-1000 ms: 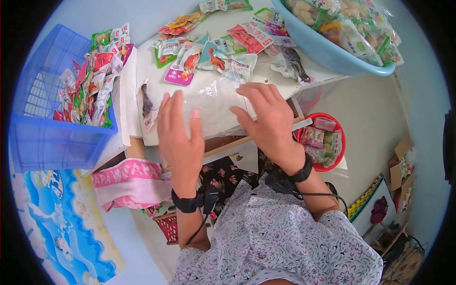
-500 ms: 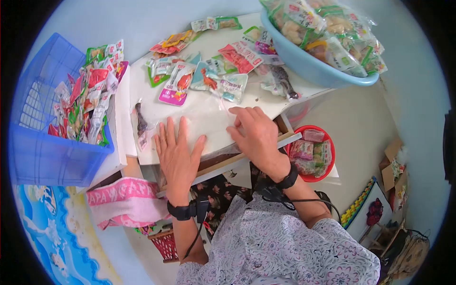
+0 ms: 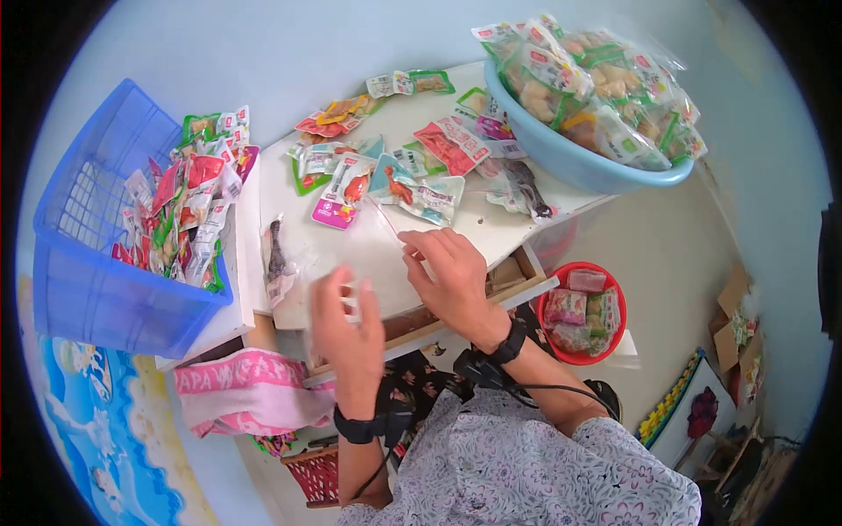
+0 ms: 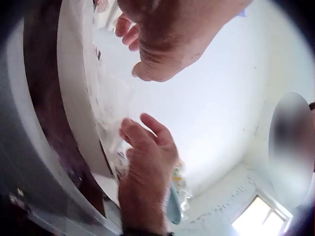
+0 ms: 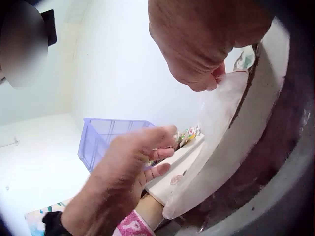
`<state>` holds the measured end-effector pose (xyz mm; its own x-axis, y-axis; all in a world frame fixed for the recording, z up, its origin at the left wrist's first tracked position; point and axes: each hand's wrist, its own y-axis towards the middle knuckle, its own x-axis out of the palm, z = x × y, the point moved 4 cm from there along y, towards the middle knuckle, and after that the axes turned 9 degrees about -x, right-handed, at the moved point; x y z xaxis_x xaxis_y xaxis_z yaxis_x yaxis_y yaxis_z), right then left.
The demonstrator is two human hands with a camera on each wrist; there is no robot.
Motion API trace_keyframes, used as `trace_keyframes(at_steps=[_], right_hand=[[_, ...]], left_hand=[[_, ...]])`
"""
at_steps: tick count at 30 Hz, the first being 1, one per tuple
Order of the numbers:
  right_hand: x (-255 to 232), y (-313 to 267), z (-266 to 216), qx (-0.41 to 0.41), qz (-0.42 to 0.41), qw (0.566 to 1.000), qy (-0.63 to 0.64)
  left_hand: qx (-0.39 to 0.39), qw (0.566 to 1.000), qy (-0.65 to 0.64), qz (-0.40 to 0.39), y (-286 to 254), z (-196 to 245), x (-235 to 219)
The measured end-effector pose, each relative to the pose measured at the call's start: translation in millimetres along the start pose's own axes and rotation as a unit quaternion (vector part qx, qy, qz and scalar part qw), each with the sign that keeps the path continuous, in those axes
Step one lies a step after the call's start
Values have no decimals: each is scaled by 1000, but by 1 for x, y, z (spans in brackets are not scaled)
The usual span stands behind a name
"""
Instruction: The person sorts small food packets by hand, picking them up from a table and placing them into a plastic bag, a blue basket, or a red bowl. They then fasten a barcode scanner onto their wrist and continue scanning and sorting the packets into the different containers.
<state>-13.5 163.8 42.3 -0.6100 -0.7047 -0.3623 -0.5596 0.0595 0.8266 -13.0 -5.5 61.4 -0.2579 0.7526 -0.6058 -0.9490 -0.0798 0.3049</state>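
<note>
A clear plastic bag [image 5: 216, 110] lies flat along the front of the white table [image 3: 303, 171], its edge reaching over the pulled-out drawer [image 3: 517, 289]. My right hand [image 3: 450, 273] pinches the bag's right end between thumb and fingers, as the right wrist view shows too. The left hand [image 3: 351, 337], blurred, is lifted just above the bag's left part, fingers bent and apart with nothing between them. Left of the bag lies a packet with a dark drumstick [image 3: 277, 261]. Beyond it are packets, among them one with a purple end [image 3: 344, 191] and a red one [image 3: 452, 146].
At the left stands a blue basket [image 3: 132, 307] with many snack packets. A light blue basin [image 3: 579, 167] heaped with bagged food sits at the back right. On the floor stands a red tub [image 3: 620, 337] of packets. A pink towel [image 3: 250, 390] hangs by the drawer.
The left hand first came down, pressed flat on the bag, then lifted off it with fingers bent. The right hand stays at the bag's right end. The head view has shifted.
</note>
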Motion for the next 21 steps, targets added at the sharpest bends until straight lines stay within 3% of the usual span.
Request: trace_keyframes(at_steps=[3, 5, 8, 12, 15, 19, 21], right_hand=[[2, 1, -11, -43, 8, 999, 23], [3, 2, -21, -69, -8, 997, 36], [7, -3, -22, -62, -29, 996, 62], [8, -14, -9, 32, -30, 985, 167], [-1, -4, -6, 55, 12, 993, 100], [3, 2, 2, 106, -27, 991, 73], [9, -5, 16, 184, -58, 975, 112]], left_hand=[[-91, 958, -257, -83, -3, -5, 24], [-172, 888, -408, -123, 3, -15, 37], [-138, 902, -385, -136, 8, -14, 39], [-154, 892, -403, -133, 16, -30, 47], [-178, 872, -430, -150, 15, -22, 48], [-154, 881, -419, -155, 14, -28, 52], [-145, 887, -408, -159, 13, -29, 52]])
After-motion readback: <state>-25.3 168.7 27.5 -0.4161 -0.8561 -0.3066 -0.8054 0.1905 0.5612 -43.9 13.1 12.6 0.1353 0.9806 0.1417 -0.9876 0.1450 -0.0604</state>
